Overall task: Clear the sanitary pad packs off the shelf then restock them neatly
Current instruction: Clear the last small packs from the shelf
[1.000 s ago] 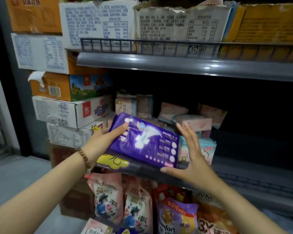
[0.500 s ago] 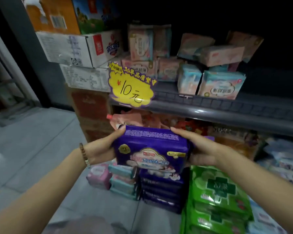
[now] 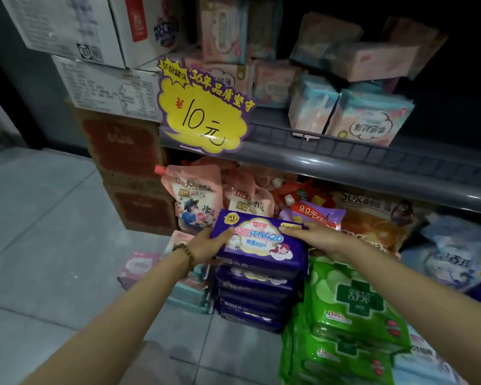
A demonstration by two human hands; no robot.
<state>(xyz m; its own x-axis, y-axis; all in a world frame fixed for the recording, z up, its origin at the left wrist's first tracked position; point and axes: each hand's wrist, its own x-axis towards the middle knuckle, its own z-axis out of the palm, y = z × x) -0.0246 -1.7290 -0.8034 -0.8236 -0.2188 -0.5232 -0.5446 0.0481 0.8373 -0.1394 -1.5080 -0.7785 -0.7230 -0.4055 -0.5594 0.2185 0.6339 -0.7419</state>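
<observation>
Head view: a purple pad pack, a flat rectangular pillow of glossy plastic film printed with a white cloud panel, sits on top of a purple stack of like packs standing on the grey tiled floor. The left hand, with a brown bead bracelet at the wrist, closes on the pack's left short edge: the thumb lies across the top face near the left corner, and the fingers wrap beneath, out of sight. The right hand closes on the right short edge, fingertips pressed on the top face beside a small yellow label, palm against the pack's side. Just right of the purple stack lies a slumped pile of green packs, shiny film with a dark green cross. Left of the stack stand teal packs and a pink pack. Behind the stack, soft pink spouted pouches lean under the grey metal shelf. Above the stack, on that shelf behind its wire rail, sit pastel pad packs, some tilted. A yellow cloud-shaped price card hangs on the shelf's left end.
</observation>
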